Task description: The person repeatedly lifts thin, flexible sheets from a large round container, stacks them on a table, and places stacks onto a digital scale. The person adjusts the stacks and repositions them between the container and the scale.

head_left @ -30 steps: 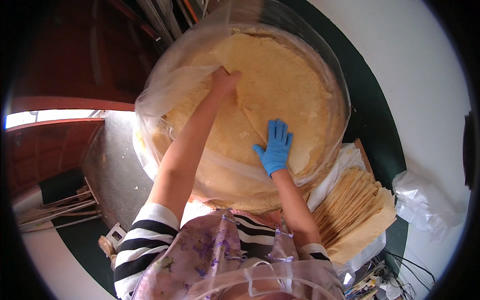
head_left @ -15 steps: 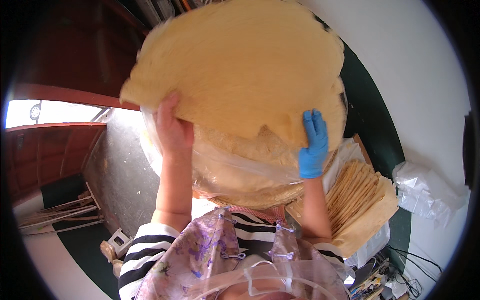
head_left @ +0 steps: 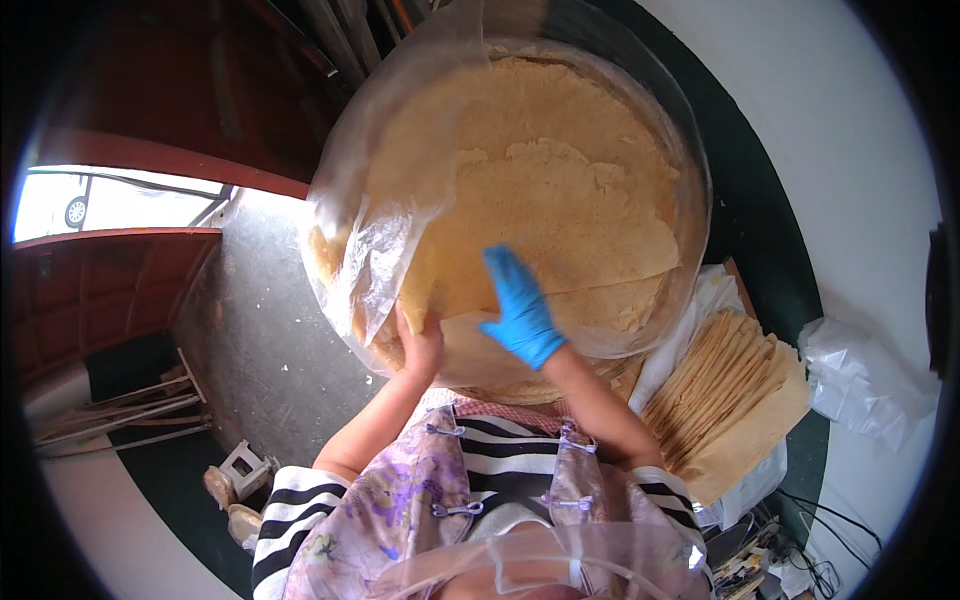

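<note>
As left hand (head_left: 422, 346) pinches flatbread (head_left: 565, 225), right hand (head_left: 523, 316) outstretched over it

Topmost flatbread (head_left: 560, 215): thin, tan, broad, surface slightly mottled, far edge ragged. It lies largely flat upon a wide, round stack of flatbreads (head_left: 560, 100).

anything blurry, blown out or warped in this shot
Head view: the gloved right hand looks smeared at the fingers, probably motion blur; head view: the doorway opening is nearly blown out white, and glare streaks the clear plastic; head view: fisheye distortion bows the dark green wall band, with corners fading to black.
</note>
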The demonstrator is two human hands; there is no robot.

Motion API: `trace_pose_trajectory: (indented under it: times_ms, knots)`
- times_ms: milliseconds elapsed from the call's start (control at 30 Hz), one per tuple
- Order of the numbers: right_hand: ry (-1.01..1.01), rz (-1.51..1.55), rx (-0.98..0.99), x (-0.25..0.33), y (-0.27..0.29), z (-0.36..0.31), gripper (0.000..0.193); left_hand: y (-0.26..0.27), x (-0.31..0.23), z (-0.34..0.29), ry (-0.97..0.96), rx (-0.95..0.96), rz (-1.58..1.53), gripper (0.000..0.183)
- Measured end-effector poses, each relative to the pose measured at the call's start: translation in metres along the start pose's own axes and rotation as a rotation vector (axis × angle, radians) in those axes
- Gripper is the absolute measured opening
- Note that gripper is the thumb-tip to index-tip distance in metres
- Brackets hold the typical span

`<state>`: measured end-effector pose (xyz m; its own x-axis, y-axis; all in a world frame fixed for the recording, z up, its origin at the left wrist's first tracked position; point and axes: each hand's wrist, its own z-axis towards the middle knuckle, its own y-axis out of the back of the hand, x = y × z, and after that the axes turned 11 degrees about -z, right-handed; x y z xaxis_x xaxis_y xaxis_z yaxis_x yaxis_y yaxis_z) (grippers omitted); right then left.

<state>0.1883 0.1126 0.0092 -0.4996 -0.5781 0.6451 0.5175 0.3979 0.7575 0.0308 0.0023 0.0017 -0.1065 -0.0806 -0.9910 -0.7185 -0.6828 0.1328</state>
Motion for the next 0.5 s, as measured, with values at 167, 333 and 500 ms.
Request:
trace_pose_trajectory:
  times_ms: [167,333,500]
  knots:
    - [-0.304,0.992,-0.145,0.017,-0.096,-0.018,0.059,-0.041,-0.044,-0.017,-0.007,0.582,-0.092,0.06]
    - [-0.817,1.275,-0.327,-0.024,-0.102,-0.025,0.04,-0.067,-0.032,0.049,-0.285,0.495,0.18,0.07]
    - [-1.011,1.677,-0.283,-0.032,-0.085,-0.016,0.04,-0.097,0.017,0.097,-0.49,0.514,0.713,0.064]
